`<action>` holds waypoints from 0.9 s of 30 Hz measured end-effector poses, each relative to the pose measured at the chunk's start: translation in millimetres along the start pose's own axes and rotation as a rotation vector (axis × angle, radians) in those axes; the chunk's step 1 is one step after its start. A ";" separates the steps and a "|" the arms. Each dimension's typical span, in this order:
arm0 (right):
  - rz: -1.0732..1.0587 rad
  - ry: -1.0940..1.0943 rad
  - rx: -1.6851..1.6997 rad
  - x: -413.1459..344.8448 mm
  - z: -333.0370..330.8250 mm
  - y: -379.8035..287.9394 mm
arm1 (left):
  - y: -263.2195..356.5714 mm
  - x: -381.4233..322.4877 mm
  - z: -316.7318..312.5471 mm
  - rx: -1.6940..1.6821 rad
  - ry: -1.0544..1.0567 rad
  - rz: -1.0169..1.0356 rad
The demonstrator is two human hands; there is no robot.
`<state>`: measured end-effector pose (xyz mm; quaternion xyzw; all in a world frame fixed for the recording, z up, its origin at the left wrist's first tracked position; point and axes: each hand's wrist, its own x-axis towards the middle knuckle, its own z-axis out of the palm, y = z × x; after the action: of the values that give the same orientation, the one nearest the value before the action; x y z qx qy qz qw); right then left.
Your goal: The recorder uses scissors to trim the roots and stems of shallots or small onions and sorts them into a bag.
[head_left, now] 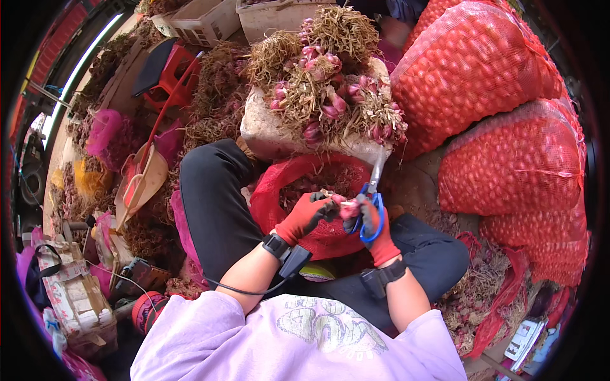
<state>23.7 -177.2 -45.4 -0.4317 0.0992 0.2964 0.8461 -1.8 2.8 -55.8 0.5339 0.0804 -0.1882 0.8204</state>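
Note:
My left hand [309,215], in a red and grey work glove, holds the dry end of a small shallot cluster [349,208] over an open red mesh sack [267,200]. In the same kind of glove, my right hand [374,226] has blue-handled scissors [376,190] in its grip, blades pointing up and away from me, and its fingertips touch the shallots. Inside the sack lie loose shallots and dry scraps. Just beyond it, bunches of shallots with dried tops [329,90] are heaped on a whitish foam block [271,128].
Full red mesh sacks of shallots [476,71] are stacked at the right. At the left are a red plastic stool [174,78], a long-handled dustpan [143,181] and a worn carton [71,285]. White crates [202,21] stand at the back. An opened sack [495,295] lies lower right.

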 end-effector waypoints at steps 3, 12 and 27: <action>-0.067 -0.289 0.139 0.8 -20.2 -3.7 | -2.1 4.2 2.7 -0.163 -0.044 -0.160; -0.023 -0.132 0.041 8.7 -17.9 0.7 | 2.9 -1.4 12.2 0.039 -0.075 0.143; -0.537 0.096 -0.370 115.1 79.4 -114.3 | 4.1 0.3 -4.2 -0.375 0.032 -0.070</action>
<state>176.4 -118.2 30.9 -0.6024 -0.0338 0.0550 0.7956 0.4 8.0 -54.1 0.3715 0.1454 -0.1897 0.8971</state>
